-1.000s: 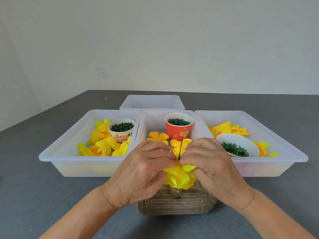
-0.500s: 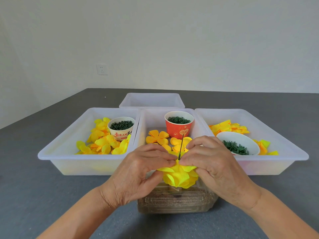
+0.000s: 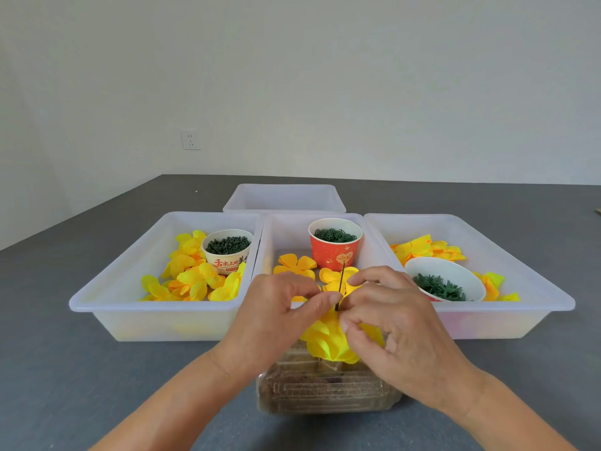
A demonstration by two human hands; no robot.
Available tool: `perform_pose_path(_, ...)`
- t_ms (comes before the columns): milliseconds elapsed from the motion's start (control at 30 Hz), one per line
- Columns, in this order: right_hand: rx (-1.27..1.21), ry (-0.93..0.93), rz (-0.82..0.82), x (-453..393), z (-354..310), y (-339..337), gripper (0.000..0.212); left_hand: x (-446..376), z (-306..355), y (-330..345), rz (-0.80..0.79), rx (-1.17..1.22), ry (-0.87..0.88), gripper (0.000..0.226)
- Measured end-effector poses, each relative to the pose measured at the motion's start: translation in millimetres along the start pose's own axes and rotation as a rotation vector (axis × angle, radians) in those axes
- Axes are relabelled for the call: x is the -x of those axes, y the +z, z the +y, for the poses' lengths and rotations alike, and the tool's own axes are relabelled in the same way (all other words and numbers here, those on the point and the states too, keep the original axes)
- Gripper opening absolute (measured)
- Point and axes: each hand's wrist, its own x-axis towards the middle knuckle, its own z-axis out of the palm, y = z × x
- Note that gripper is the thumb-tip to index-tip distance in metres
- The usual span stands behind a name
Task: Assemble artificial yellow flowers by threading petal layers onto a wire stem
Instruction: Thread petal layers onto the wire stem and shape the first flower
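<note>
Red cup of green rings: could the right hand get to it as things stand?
Probably yes: the red cup stands open-topped just beyond the right hand, nothing between, but that hand first must release the flower.

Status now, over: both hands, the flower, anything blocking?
Left hand and right hand pinch yellow flower at wire stem. Stem tip bare above. Nothing blocking.

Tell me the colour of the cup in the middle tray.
Red, with a gold heart motif on its side; the cup shows best in the head view.

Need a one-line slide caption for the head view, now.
Both hands, left hand and right hand, pinch yellow petal layers on an upright wire stem.
</note>
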Motion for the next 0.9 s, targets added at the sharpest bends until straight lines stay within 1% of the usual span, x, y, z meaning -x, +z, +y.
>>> perform_pose_path(33, 0.006, -0.001, 0.010, 0, -1, 2, 0.024, -4, 1, 2, 0.006, 0.021, -0.036, 0.019)
perform_pose_path(67, 0.008, -0.002, 0.016, 0, -1, 3, 0.022, -7, 2, 3, -0.015, 0.065, -0.081, 0.014)
perform_pose_path(133, 0.010, 0.003, 0.029, 2, -1, 4, 0.021, -13, 1, 3, -0.100, 0.222, -0.182, 0.010)
perform_pose_path(200, -0.001, 0.012, 0.037, 3, 0, 6, 0.020, -16, 0, 2, -0.164, 0.334, -0.223, 0.006)
perform_pose_path(267, -0.026, 0.028, 0.040, 5, 1, 7, 0.020, -18, -2, 2, -0.189, 0.356, -0.194, 0.005)
perform_pose_path(400, -0.095, 0.076, 0.060, 9, 3, 10, 0.013, -18, -8, 4, -0.204, 0.353, -0.109, 0.014)
perform_pose_path(467, -0.116, 0.088, 0.085, 12, 3, 11, 0.011, -17, -11, 6, -0.199, 0.363, -0.076, 0.014)
perform_pose_path(600, -0.118, 0.077, 0.125, 15, 4, 12, 0.009, -13, -17, 9, -0.189, 0.358, -0.071, 0.013)
perform_pose_path(767, -0.125, 0.085, 0.146, 16, 4, 16, 0.008, -11, -20, 12, -0.164, 0.354, -0.071, 0.007)
perform_pose_path(900, -0.165, 0.110, 0.121, 18, 3, 14, 0.008, -14, -18, 9, -0.214, 0.316, -0.063, 0.007)
